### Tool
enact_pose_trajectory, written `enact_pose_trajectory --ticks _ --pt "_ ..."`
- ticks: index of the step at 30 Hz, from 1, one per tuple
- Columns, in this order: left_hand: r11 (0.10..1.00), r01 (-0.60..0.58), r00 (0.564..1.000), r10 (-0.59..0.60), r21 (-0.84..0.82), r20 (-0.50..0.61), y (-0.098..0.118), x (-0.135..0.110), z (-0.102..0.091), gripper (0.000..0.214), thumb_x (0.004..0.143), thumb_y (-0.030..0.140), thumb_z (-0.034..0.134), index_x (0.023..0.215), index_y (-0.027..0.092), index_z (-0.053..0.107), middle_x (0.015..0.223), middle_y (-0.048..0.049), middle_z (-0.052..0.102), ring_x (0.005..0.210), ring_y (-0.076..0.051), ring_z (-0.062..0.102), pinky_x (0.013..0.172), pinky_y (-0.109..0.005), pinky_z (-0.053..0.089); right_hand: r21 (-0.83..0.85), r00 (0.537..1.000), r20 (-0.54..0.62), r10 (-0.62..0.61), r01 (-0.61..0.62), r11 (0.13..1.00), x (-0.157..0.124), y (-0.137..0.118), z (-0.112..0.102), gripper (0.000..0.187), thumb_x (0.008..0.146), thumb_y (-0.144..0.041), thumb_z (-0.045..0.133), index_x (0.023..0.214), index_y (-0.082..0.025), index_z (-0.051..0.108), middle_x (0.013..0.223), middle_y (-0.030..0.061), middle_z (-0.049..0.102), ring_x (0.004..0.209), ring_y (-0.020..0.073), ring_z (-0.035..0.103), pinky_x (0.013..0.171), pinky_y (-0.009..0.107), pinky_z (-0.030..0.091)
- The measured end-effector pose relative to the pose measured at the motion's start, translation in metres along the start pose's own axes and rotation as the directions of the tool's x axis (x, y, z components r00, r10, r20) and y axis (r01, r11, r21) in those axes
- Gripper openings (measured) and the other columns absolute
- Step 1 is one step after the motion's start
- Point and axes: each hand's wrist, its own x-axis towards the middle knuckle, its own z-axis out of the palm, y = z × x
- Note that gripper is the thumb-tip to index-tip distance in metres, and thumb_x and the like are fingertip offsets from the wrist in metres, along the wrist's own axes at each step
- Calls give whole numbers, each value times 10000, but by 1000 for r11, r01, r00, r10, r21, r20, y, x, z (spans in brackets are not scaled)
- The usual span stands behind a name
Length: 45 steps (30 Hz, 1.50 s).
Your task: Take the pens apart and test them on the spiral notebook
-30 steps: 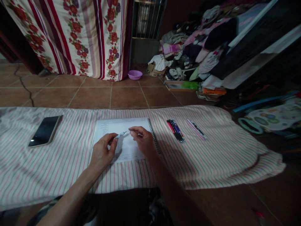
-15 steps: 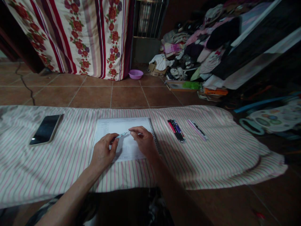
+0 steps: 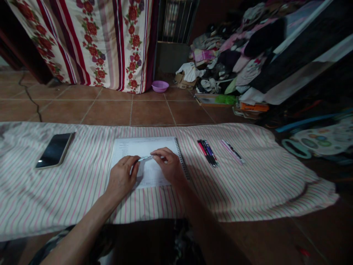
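A slim pale pen (image 3: 145,158) is held between my two hands, just above a spiral notebook (image 3: 146,143). My left hand (image 3: 122,175) pinches its left end between thumb and fingers. The opposite end sits in the closed fingertips of my right hand (image 3: 168,163). The notebook lies open on a striped cloth, its wire binding along the right side, and the page carries faint print. Beyond my right hand lie a bundle of pens (image 3: 207,152) in red, black and purple, and a pink pen with a black-and-white pen (image 3: 232,151).
A smartphone (image 3: 55,150) lies on the striped cloth (image 3: 88,184) to the left. Across the tiled floor (image 3: 110,108) are a floral curtain (image 3: 110,44), a purple basin (image 3: 160,86) and a heap of clothes (image 3: 220,55). A patterned plastic seat or tray (image 3: 325,138) stands at the right.
Both hands keep their grip on the pen with hardly any shift. The pen appears slightly turned, its markings showing differently. The camera view has moved a little.
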Motion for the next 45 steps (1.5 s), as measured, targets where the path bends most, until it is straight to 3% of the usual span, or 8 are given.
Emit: enact_pose_trajectory --ticks 8,22,35,45 --pt "999 -51 999 51 14 -13 -3 0 1 198 874 213 433 973 146 591 867 -66 647 819 -198 591 727 -320 488 -61 997 71 -24 29 998 -1 1 0 147 786 -119 544 811 -191 670 820 37 647 771 138 605 660 240 498" --pt "991 -127 992 127 36 -24 -6 0 2 201 879 204 433 977 152 600 852 -68 651 814 -200 565 724 -333 486 -36 990 108 89 -85 996 -2 1 2 89 757 -159 580 816 -198 635 767 10 661 695 127 614 630 236 489" --pt "987 -160 987 161 26 -21 -7 -1 2 194 884 218 433 976 163 594 846 -66 648 812 -194 567 716 -330 496 -222 980 199 17 28 975 -4 -2 -1 70 770 -142 562 794 -183 613 744 -2 614 640 105 556 650 229 430" --pt "990 -139 990 139 13 20 -8 0 -2 217 884 217 415 980 167 603 858 -73 653 822 -199 570 726 -339 493 -230 975 221 24 28 973 -2 -3 -5 85 770 -142 542 793 -199 600 744 -7 610 643 112 546 647 236 417"
